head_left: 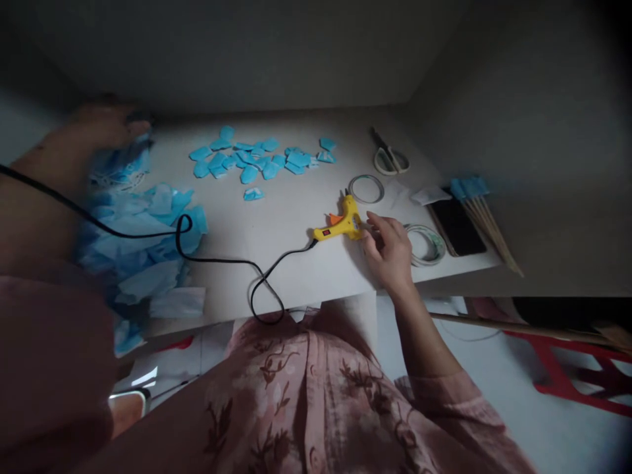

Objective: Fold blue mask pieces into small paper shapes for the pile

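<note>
At the far left of the table, my left hand (111, 125) reaches over a bluish bundle with white edging (121, 168). That hand is dark and smeared, so its grip does not show. Below it lies a heap of blue and white fabric-like scraps (148, 243). My right hand (390, 253) is by the table's front edge with fingers apart and nothing held. Just left of its fingertips rests a yellow hot glue gun (349, 217) with an orange trigger and a black cord (222, 260). Small cut blue pieces (257, 158) are scattered along the back.
Scissors with pale handles (392, 161) lie at the back right. Near my right hand are a thin ring (366, 189) and a tape roll (425, 245). Further right are a dark phone (459, 227) and blue-tipped sticks (488, 220). Walls enclose the back and right.
</note>
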A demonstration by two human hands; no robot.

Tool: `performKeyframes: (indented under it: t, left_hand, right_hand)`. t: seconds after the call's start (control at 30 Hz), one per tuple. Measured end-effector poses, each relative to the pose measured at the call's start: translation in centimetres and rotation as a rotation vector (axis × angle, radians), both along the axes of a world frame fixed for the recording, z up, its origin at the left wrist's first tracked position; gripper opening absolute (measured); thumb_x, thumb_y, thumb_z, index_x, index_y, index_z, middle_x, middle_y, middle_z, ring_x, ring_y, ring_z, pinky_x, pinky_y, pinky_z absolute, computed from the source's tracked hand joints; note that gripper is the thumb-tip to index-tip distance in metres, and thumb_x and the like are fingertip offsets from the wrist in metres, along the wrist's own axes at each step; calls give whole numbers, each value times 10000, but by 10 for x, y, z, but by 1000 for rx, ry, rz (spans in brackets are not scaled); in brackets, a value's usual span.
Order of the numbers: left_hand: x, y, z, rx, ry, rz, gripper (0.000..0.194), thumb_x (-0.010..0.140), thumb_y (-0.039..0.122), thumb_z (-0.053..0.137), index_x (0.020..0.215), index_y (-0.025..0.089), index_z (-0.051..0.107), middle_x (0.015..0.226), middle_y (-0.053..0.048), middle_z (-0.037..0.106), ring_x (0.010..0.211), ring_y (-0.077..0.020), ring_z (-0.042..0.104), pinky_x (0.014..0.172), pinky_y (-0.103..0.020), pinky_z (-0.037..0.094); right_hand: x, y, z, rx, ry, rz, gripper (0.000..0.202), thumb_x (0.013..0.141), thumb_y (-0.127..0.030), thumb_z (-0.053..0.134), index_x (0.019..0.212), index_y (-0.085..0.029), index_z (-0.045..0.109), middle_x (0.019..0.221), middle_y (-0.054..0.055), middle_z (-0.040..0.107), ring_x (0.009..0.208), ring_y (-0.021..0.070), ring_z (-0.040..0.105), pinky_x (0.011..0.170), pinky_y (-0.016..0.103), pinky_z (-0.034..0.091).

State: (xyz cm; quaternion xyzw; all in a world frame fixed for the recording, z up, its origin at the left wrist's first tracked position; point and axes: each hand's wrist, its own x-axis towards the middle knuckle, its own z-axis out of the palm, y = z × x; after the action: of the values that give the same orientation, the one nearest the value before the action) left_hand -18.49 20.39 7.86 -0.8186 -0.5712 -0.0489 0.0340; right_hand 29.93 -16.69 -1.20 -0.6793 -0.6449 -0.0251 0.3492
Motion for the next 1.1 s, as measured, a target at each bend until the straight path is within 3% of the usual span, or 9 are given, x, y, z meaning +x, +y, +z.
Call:
performKeyframes:
  t: [0.13, 0.3, 0.4, 0.47, 0.53, 0.63, 0.73, 0.9, 1.1]
  left_hand:
    - [22, -61, 38, -35, 175, 84, 1406, 650, 1004, -3, 1537, 50, 527, 1612, -169, 508, 1502, -451, 446, 1192, -600, 334]
    - [24, -192, 66, 156, 34, -105, 969, 901, 705, 154, 1472, 64, 602, 1636, -138, 489, 1555, -399, 404, 1266, -542, 252]
    - [23, -276, 58, 95, 89, -38, 672, 940, 494, 286, 1484, 222, 573, 1667, -97, 452, 1586, -383, 370, 1281, -565, 254]
    - [26, -321, 40, 67, 111, -13, 579, 986, 414, 286, 1492, 306, 547, 1669, -82, 461, 1606, -355, 350, 1305, -600, 215]
    - [31, -351, 15, 57, 140, -92, 530, 1001, 457, 342, 1446, 316, 593, 1632, -105, 522, 1581, -369, 396, 1315, -624, 194]
    - [39, -369, -20, 8, 208, -239, 454, 1043, 354, 411, 1363, 188, 686, 1616, -163, 540, 1575, -375, 405, 1321, -655, 124]
    - [37, -363, -39, 46, 186, -230, 418, 1063, 301, 436, 1332, 146, 716, 1588, -180, 564, 1551, -396, 433, 1293, -704, 122]
    - [20, -346, -40, 40, 61, -92, 403, 1062, 296, 437, 1334, 170, 706, 1589, -133, 577, 1526, -384, 464, 1269, -746, 139]
    - [23, -351, -37, 54, -82, -127, 361, 1031, 320, 504, 1310, 233, 716, 1536, -91, 635, 1476, -388, 527, 1287, -731, 91]
  right_hand:
    - [-10, -4, 3, 69, -75, 36, 369, 1016, -307, 498, 1274, -173, 727, 1091, 144, 767, 1026, 289, 680, 938, 459, 535]
    - [-33, 2, 7, 33, -159, 243, 383, 1035, -310, 501, 1331, -185, 710, 1183, 146, 762, 1106, 296, 660, 970, 457, 508]
    - [-45, 12, 10, 13, -242, 387, 394, 1031, -311, 543, 1364, -163, 692, 1291, 149, 747, 1231, 314, 633, 1061, 482, 485]
    - [-50, 18, 12, -5, -282, 449, 402, 1023, -302, 564, 1374, -148, 685, 1324, 148, 741, 1279, 327, 619, 1128, 515, 457]
    - [-54, 23, 12, -38, -301, 478, 416, 1023, -313, 571, 1389, -145, 677, 1344, 146, 736, 1295, 334, 617, 1186, 548, 420]
    - [-58, 27, 12, -94, -315, 488, 428, 1026, -335, 575, 1401, -155, 674, 1366, 146, 730, 1301, 334, 625, 1242, 575, 370]
    - [-59, 30, 9, -127, -325, 487, 438, 1020, -334, 590, 1408, -147, 671, 1375, 152, 729, 1309, 342, 637, 1256, 583, 363]
    - [-47, 32, 11, -136, -353, 459, 483, 1029, -321, 581, 1452, -92, 624, 1329, 193, 749, 1304, 359, 660, 1231, 596, 394]
    - [-28, 29, 26, -118, -413, 444, 395, 1001, -225, 607, 1384, -151, 669, 1348, 159, 749, 1238, 326, 692, 1226, 599, 379]
